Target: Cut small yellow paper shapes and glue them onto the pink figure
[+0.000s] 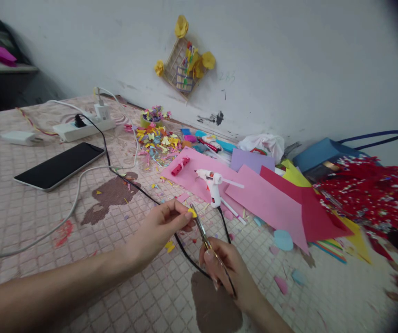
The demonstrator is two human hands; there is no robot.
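Observation:
Between the thumb and fingers of my left hand (166,222) is pinched a small piece of yellow paper (192,212). My right hand (224,266) is closed round the handles of a pair of scissors (204,238), their blades pointing up and away at the yellow paper. Whether the blades are touching the paper I cannot tell. Below my left fingers another yellow paper scrap (170,246) lies on the table. Just beyond my hands a white glue gun (213,187) rests on a sheet of pink paper (192,162).
A black cable (143,190) runs under my hands. On the left lie a dark-screened tablet (60,165) and a power strip (81,129). Paper cuttings (157,141) are heaped at the back. Coloured sheets (271,194) and a red tinsel-like bunch (368,194) spread to the right.

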